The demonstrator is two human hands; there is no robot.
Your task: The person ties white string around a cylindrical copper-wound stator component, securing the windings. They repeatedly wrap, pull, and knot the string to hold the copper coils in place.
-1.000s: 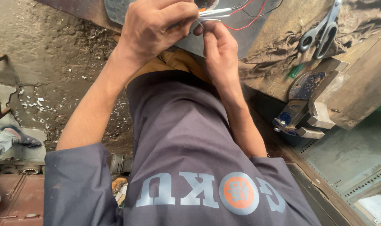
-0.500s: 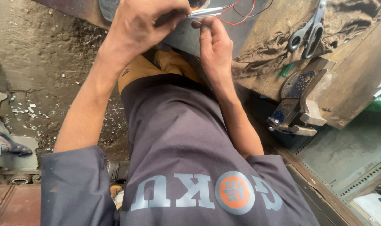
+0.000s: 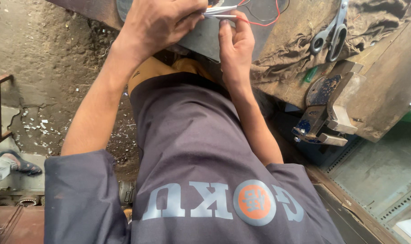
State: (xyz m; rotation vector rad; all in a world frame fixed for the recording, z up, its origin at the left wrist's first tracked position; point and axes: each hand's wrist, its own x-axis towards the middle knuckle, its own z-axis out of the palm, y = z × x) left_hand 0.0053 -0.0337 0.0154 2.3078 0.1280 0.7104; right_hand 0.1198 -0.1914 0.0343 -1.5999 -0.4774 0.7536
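My left hand (image 3: 162, 22) is closed around a thin bundle of white wires (image 3: 221, 10) at the top of the view. My right hand (image 3: 235, 45) reaches up beside it, and its fingertips pinch the same bundle where a red wire (image 3: 259, 21) loops off to the right. Both hands work just above a grey metal plate (image 3: 203, 38) at the edge of a worn workbench (image 3: 296, 18). My grey shirt and ochre trousers fill the lower middle of the view.
Grey-handled scissors (image 3: 329, 31) lie on a brown cloth (image 3: 377, 20) on the bench to the right. A blue bench vise (image 3: 323, 113) juts out below them, beside a small green object (image 3: 310, 74). Another person's sandalled foot (image 3: 18, 163) shows at far left on the dirty floor.
My hands stay together on the wires and have drifted slightly up and right in the view. The red wire loop now shows more to the right of them.
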